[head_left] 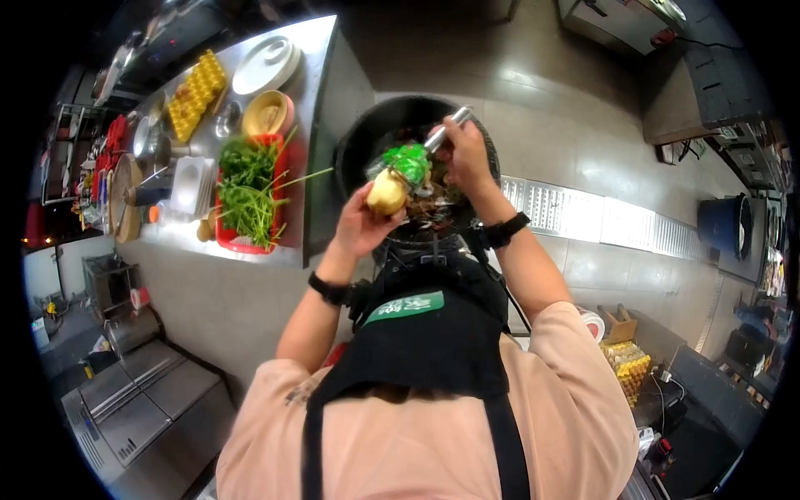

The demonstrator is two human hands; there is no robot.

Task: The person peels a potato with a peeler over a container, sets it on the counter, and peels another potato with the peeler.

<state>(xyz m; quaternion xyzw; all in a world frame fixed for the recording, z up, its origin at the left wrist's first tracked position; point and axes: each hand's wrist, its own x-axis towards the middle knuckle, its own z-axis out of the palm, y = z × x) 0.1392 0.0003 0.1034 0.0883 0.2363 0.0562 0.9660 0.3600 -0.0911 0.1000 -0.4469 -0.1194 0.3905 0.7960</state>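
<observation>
My left hand [360,227] is closed around a pale yellow, peeled-looking potato [387,193], held over a black bin [354,137]. In my right hand [468,158] is a peeler with a shiny metal handle [450,130]; its handle points up and away, and its working end, hard to make out, lies near the potato. Below both hands the bin holds dark scraps [433,212] and a bright green crumpled item [407,160], whose kind I cannot tell.
On the left, a steel table [312,92] carries a red basket [242,244] of leafy greens [246,192], bowls [268,112], white plates [267,65] and a yellow egg tray [197,94]. A metal floor grate [583,212] runs rightward from the bin. More egg trays [627,371] stand behind at right.
</observation>
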